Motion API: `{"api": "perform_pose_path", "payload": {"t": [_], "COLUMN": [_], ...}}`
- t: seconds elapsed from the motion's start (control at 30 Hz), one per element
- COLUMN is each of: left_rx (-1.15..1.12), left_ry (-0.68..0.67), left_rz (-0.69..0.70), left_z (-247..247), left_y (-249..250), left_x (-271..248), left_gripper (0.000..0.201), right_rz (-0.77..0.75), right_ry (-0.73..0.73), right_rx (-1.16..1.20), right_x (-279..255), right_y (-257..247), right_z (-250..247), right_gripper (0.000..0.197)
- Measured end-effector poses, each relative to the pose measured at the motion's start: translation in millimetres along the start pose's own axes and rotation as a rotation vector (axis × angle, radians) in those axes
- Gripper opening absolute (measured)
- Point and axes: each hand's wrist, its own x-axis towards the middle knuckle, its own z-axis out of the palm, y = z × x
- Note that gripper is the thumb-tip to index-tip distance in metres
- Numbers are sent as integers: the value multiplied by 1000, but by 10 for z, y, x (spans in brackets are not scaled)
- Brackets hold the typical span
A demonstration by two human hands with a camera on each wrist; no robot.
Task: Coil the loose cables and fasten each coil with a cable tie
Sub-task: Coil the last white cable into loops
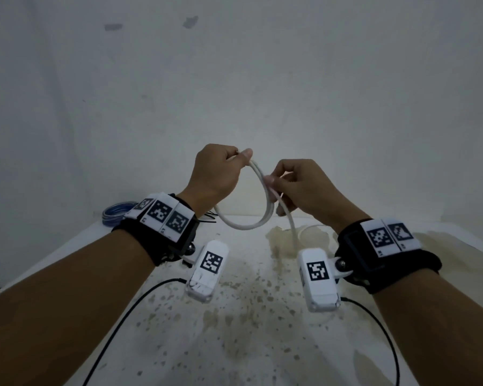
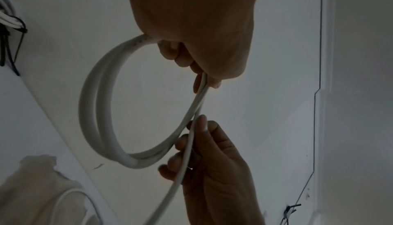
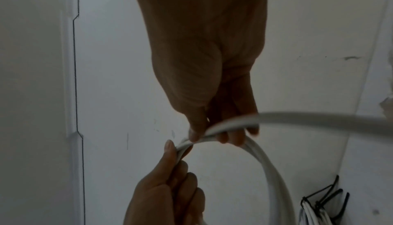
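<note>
Both hands hold a white cable (image 1: 243, 225) in the air above the stained white table (image 1: 248, 330). It forms a double loop (image 2: 89, 110) that hangs between the hands. My left hand (image 1: 241, 156) pinches the top of the loop between thumb and curled fingers (image 2: 180, 57). Just to the right and lower, my right hand (image 1: 271, 182) pinches the strands where they cross (image 3: 197, 136). A loose tail (image 1: 293, 235) drops from the right hand to the table. Several black cable ties (image 1: 209, 217) lie behind the left wrist, partly hidden.
A coiled blue cable (image 1: 116, 215) sits at the table's far left edge. A white bundle with black ties (image 3: 314, 211) lies near the wall. The wall stands close behind the table. Black cords from the wrist cameras (image 1: 117, 324) trail across the table's near part.
</note>
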Motion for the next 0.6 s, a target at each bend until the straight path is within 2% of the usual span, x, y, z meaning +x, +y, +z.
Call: {"api": "perform_pose_path", "payload": {"t": [0.17, 0.2, 0.23, 0.3, 0.37, 0.43, 0.5, 0.57, 0.6], "left_rx": [-119, -140, -154, -156, -137, -109, -9, 182, 289], "left_ry": [-60, -69, -74, -81, -79, -69, -94, -164, -170], "left_rz": [-7, -11, -10, 14, 44, 52, 41, -40, -89], "left_z": [-12, -16, -8, 13, 32, 33, 42, 60, 62], "left_y": [-51, -40, -27, 21, 36, 20, -9, -50, -53], "left_x": [-84, -81, -71, -53, -39, -39, -51, -82, -117], "left_gripper": [33, 32, 31, 32, 32, 34, 36, 35, 42], "right_rz": [42, 57, 90, 232, 350, 373, 344, 317, 308], "right_ry": [-20, -48, -103, -221, -248, -225, -142, 34, 144], "right_rx": [-80, -39, 93, 539, 794, 830, 798, 784, 802], "right_x": [22, 20, 14, 18, 16, 36, 48, 80, 110], "right_y": [114, 119, 118, 78, 3, 3, 31, 58, 65], "right_z": [-36, -9, 34, 126, 184, 236, 291, 344, 351], "right_gripper": [21, 20, 27, 49, 53, 46, 42, 40, 39]}}
